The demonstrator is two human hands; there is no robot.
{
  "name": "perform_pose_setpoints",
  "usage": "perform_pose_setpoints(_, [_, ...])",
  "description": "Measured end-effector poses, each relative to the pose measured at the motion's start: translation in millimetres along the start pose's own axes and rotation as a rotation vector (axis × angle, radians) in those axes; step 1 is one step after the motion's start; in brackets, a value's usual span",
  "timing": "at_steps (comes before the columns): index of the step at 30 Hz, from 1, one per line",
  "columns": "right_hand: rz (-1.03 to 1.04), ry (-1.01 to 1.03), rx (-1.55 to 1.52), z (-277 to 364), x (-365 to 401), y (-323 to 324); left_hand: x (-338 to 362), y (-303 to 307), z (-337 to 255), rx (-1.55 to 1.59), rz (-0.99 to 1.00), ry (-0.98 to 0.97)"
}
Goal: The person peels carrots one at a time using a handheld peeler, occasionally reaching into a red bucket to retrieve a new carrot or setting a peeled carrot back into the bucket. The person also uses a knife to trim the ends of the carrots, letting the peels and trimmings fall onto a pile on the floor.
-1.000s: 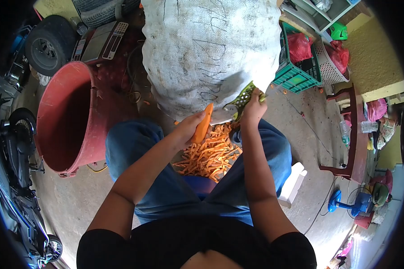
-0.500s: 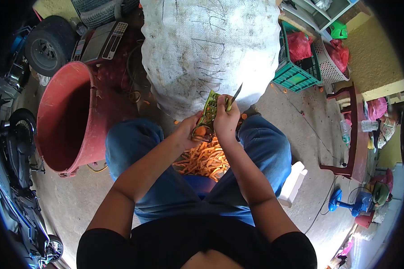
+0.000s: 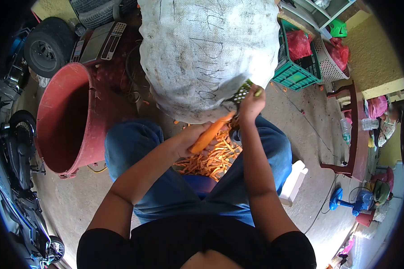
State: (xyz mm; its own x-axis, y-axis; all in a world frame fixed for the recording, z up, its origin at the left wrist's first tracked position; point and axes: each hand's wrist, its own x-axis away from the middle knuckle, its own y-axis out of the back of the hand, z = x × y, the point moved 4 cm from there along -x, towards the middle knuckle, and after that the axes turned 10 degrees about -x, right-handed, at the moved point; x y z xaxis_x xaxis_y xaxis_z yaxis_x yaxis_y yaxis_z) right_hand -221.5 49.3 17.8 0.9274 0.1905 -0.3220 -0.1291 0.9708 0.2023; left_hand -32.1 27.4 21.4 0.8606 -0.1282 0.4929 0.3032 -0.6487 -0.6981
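single head view, facing down past chest at hands, close.

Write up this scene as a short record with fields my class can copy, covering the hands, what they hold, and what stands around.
Left hand: fingers around an orange carrot
Right hand: holds a green tool with holes
Between the knees: heap of orange peelings
Ahead: large white sack with dark writing
Left side: red tub, motorcycle, tyre
Right side: green crate with a red bag, blue fan
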Motion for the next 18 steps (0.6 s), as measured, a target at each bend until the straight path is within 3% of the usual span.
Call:
perform_pose_setpoints(2, [-0.055, -0.183, -0.106, -19, -15, 9, 1, -3, -3, -0.062, -0.063, -0.03])
perform_pose_setpoints(6, [-0.04, -0.124, -0.234, 5, -9, 11, -5, 27, -6, -0.215, -0.288, -0.117])
perform_pose_setpoints(10, [0.113, -0.263, -0.496, 20, 20, -3, -12, 42, -3, 0.003, -0.25, -0.135])
perform_pose_setpoints(12, [0.272, -0.331, -0.478, 24, 42, -12, -17, 41, -1, 0.273, -0.178, -0.174])
perform_pose_setpoints(15, [0.395, -0.228, -0.428, 36, 67, -22, -20, 45, -1, 0.251, -0.288, -0.212])
perform_pose_setpoints(18, [0.415, -0.243, -0.4, 37, 78, -24, -16, 39, -5, 0.269, -0.256, -0.241])
